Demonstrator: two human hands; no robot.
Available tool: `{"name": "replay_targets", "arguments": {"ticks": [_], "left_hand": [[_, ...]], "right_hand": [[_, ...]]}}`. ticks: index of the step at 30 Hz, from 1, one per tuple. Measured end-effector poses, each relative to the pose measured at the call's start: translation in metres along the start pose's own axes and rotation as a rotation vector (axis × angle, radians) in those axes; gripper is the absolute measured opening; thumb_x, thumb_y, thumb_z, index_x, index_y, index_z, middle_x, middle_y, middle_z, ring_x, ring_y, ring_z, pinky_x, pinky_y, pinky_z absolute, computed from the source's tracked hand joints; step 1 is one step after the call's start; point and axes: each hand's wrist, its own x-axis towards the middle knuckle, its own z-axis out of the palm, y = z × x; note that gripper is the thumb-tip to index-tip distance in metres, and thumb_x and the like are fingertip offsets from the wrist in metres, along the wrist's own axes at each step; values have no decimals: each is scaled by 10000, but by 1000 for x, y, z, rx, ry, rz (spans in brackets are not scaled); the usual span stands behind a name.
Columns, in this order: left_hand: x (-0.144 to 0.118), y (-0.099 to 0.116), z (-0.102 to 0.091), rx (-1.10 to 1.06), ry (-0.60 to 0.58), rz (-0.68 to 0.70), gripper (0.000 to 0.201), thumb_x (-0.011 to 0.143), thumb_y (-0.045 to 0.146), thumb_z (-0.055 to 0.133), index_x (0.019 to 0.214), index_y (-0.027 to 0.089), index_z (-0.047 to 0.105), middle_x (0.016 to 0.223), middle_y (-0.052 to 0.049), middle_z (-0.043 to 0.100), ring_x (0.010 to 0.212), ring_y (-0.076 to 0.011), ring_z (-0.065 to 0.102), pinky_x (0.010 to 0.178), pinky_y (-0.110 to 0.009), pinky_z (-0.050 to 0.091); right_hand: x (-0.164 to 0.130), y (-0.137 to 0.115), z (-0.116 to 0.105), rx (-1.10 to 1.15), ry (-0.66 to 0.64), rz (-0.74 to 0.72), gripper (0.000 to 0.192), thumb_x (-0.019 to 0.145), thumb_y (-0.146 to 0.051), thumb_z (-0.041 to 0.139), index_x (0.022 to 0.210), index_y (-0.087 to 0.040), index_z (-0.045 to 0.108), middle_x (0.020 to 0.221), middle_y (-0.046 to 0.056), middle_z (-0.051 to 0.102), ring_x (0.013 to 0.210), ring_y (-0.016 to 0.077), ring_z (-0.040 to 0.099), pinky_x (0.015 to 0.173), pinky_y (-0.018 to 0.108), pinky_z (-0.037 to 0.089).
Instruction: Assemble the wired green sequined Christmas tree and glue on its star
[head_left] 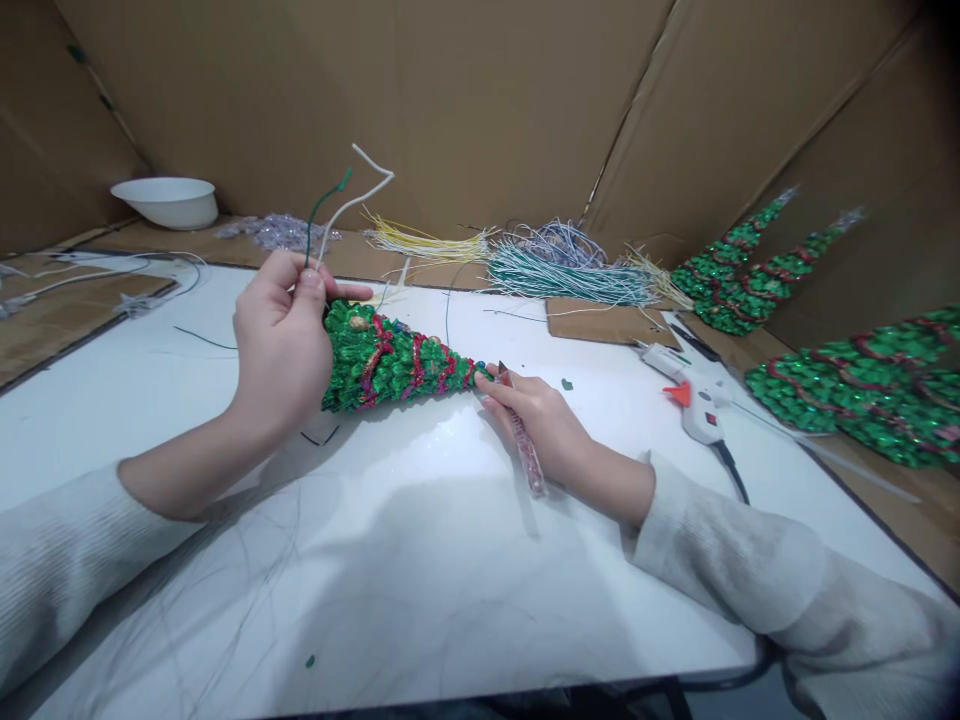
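A small green Christmas tree [405, 362] with red garland and gold beads lies on its side between my hands, its tip to the right. My left hand [281, 335] is closed at the tree's wide base, pinching a white wire [346, 205] and a green wire [312, 215] that stick upward. Near the tip, my right hand [544, 420] has its fingers closed on the tree. Across those fingers lies a slim reddish stick [525, 445] with a dark pointed end; its kind is unclear.
A white glue gun [697, 405] with an orange trigger lies at right, its cord trailing. Finished trees [739, 270] stand behind it. Bundles of wire [570, 275] lie at the back, with clear beads [277, 232] and a white bowl [169, 203] at back left. Cardboard walls [412, 90] surround the table.
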Motion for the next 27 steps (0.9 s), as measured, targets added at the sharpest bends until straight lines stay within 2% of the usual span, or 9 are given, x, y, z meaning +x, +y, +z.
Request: {"name": "replay_targets", "arguments": {"ticks": [4,8,15,21,27], "left_hand": [[0,1,1,41,6,-36,144,875,250,456,745,217,509,631,17,604,819,-191,677,828,-343,475],[1,0,0,20,1,-35,132,868,257,471,747,214,502,646,22,591,797,-187,682,782,-325,493],[1,-1,-1,5,-5,-30,126,876,257,471,761,219,505,650,14,621,837,-191,681,805,-332,492],[2,1,-1,-32,12,-99,122,847,205,464,729,209,492,646,-1,652,786,-195,690,605,-265,507],[3,2,1,-62,23,-125,141,821,151,441,694,206,471,652,-1,659,720,-166,684,534,-222,481]], "right_hand": [[0,-1,-1,33,9,8,339,936,-261,371,1070,-171,669,910,106,678,882,204,624,742,320,479],[0,1,0,56,4,33,334,932,-268,375,1067,-213,675,926,85,681,904,199,628,756,324,480],[-1,0,-2,74,-8,63,338,927,-273,388,1088,-190,674,1008,102,690,979,219,637,803,341,502],[-4,-1,-4,145,-16,110,337,925,-241,388,1119,-170,655,1107,108,677,1072,232,619,891,396,509],[-7,0,-1,125,-10,108,335,925,-268,399,1140,-192,645,1143,109,659,1094,245,606,882,427,517]]}}
